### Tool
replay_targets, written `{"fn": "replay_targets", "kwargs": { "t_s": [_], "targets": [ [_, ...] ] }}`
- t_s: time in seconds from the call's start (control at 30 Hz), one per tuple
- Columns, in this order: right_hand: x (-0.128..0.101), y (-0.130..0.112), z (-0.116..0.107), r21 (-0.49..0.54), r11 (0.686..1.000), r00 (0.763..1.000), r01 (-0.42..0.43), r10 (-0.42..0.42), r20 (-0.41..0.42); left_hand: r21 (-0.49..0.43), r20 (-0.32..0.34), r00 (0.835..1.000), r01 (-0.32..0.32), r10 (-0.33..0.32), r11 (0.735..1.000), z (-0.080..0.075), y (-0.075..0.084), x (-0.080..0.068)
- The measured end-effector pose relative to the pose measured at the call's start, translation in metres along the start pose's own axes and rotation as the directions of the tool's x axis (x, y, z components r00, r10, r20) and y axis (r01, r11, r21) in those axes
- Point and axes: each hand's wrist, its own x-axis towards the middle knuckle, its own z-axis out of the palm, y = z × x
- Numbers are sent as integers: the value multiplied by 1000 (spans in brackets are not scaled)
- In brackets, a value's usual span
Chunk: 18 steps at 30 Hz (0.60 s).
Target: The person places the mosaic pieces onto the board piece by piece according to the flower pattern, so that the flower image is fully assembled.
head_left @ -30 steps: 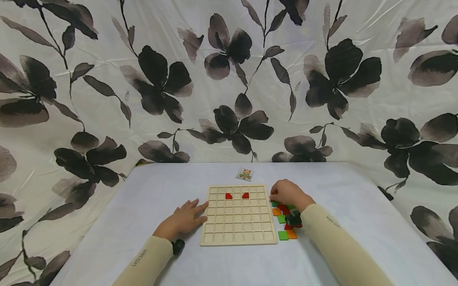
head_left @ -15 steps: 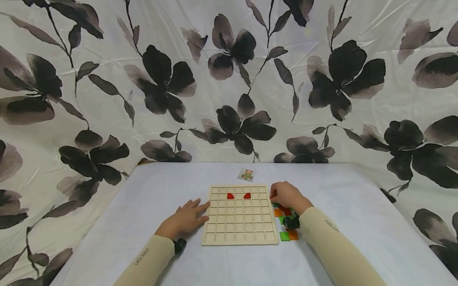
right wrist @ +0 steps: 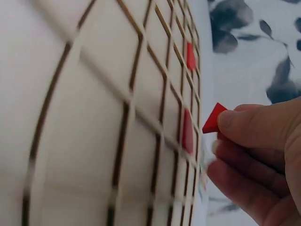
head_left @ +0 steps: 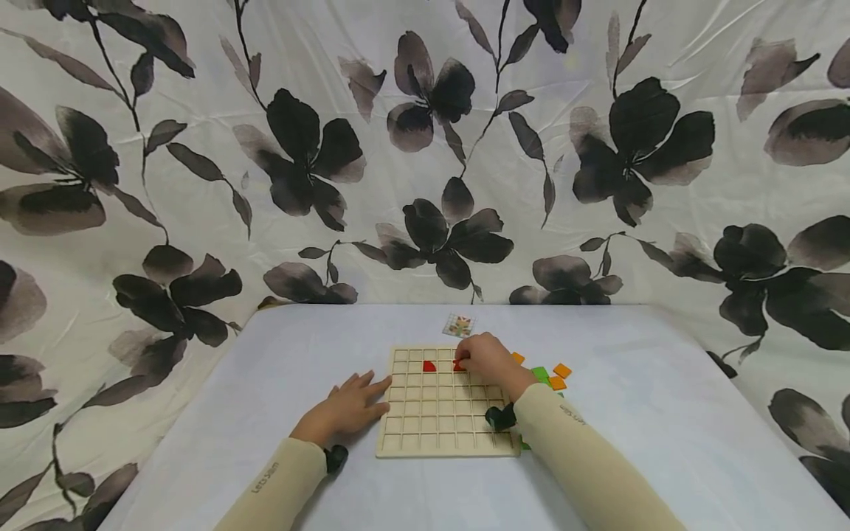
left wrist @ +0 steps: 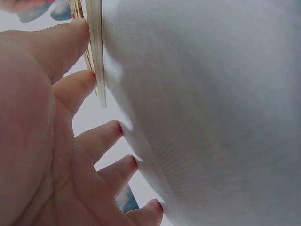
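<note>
A wooden grid board lies on the white table, with two red pieces in its second row. My right hand hovers over the board's upper right cells, right beside the second red piece. In the right wrist view its fingertips pinch a small red tile just above the board, next to a red piece in a cell. My left hand lies flat on the table with straight fingers touching the board's left edge.
Loose green and orange tiles lie right of the board. A small pattern card sits beyond the board's far edge. A floral cloth backdrop hangs behind the table. The table edges drop off left and right.
My right hand has left the tile pile at the board's right and moved left over the board's upper right cells, carrying a red tile. The left hand has stayed put.
</note>
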Motion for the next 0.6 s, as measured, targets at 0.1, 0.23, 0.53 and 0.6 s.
{"fn": "replay_targets", "kwargs": {
  "t_s": [0.1, 0.23, 0.53, 0.6],
  "targets": [
    [9, -8, 10, -63, 997, 999, 33, -33, -2, -7, 2, 1000, 6, -6, 1000, 0, 0, 0],
    [17, -15, 22, -153, 987, 999, 45, -46, -6, -1, -4, 1000, 11, -11, 1000, 3, -1, 1],
    [19, -21, 28, -153, 985, 997, 79, -77, 20, 4, -7, 1000, 9, -9, 1000, 4, 0, 1],
    [19, -23, 27, -141, 986, 996, 84, -78, 50, 5, -10, 1000, 6, -6, 1000, 3, 0, 1]
  ]
}}
